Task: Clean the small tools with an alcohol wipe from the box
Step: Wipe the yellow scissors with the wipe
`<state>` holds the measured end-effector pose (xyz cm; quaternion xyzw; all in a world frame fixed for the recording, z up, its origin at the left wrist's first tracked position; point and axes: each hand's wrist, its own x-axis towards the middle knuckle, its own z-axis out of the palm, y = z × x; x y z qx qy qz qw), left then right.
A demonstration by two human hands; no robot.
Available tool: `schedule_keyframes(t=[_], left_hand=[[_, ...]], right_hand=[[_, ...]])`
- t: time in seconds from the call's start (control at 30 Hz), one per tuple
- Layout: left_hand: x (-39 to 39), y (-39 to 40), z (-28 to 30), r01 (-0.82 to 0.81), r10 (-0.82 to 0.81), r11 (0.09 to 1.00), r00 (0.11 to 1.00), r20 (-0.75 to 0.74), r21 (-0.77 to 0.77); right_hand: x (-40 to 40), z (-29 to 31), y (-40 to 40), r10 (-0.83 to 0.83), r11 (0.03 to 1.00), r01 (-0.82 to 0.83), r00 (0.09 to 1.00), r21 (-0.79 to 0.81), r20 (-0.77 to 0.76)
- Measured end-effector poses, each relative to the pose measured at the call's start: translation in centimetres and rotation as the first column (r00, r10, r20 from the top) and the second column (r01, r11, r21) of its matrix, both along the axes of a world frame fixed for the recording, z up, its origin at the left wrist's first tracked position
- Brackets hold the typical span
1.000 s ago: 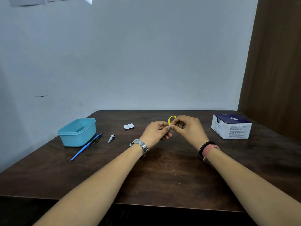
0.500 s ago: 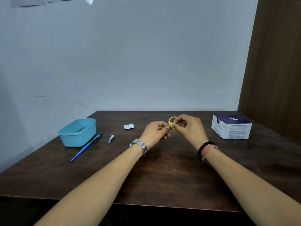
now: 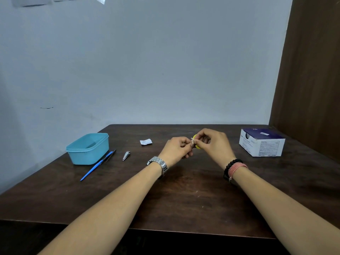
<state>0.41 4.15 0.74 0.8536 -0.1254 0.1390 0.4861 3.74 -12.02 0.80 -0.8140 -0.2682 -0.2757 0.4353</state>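
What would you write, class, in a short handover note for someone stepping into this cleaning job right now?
Left hand and right hand: both raised over the table, pinching a small yellow tool and a white wipe between them.
Waiting by the blue tub: blue-handled tool, nail clipper.
Torn wrapper lies mid-table; wipe box far right.
Done: wipe out. Underway: yellow tool. Left: apparently the other two tools.

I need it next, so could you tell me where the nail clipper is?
The nail clipper lies on the table's left side, between the blue tool beside the tub and the left hand.
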Motion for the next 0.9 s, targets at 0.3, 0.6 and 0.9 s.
schedule_keyframes(t=[0.3, 0.6, 0.9], left_hand=[[-0.5, -0.2, 0.3, 0.015, -0.018, 0.995, 0.999, 0.035, 0.1], [-0.4, -0.1, 0.3, -0.017, 0.009, 0.989, 0.998, 0.058, 0.144], [-0.3, 0.0, 0.3, -0.037, 0.032, 0.995, 0.998, 0.059, 0.095]], right_hand=[[0.4, 0.4, -1.0, -0.187, 0.981, 0.187, 0.982, 0.06, -0.014], [-0.1, 0.1, -0.1, -0.003, 1.0, 0.003, 1.0, -0.022, 0.0], [0.7, 0.2, -1.0, -0.158, 0.986, 0.16, 0.987, 0.043, -0.044]])
